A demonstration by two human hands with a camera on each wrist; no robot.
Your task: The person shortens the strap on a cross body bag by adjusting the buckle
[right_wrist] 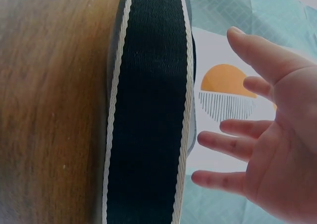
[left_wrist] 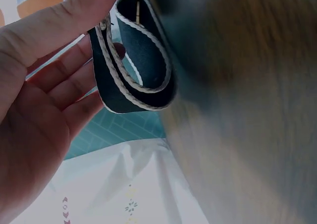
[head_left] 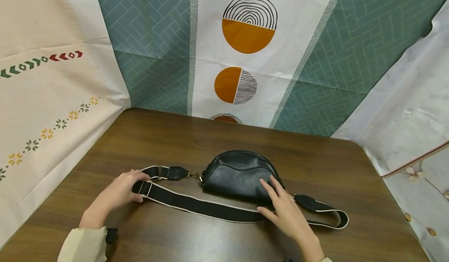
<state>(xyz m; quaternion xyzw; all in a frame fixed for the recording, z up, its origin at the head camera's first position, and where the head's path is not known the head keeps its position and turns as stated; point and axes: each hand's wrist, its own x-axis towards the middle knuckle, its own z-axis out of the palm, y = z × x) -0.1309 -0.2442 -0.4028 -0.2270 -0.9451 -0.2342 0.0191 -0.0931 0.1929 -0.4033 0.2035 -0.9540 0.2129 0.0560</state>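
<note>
A black half-moon handbag (head_left: 238,176) lies on the table, its flap side toward me. Its wide black shoulder strap (head_left: 203,205) has pale edging and runs along the bag's near side. My left hand (head_left: 119,190) holds the strap's folded left end beside a metal slider; in the left wrist view, the thumb is in front of the strap loop (left_wrist: 131,97) and the fingers are behind. My right hand (head_left: 285,213) is over the bag's right front, fingers spread and holding nothing. The right wrist view shows the strap (right_wrist: 148,105) upright on edge, apart from these fingers.
The brown wooden table (head_left: 168,137) carries the bag near its middle. A patterned cloth (head_left: 245,86) hangs behind it, with white cloths at left and right. The strap's right end (head_left: 338,219) curls into a loop on the table.
</note>
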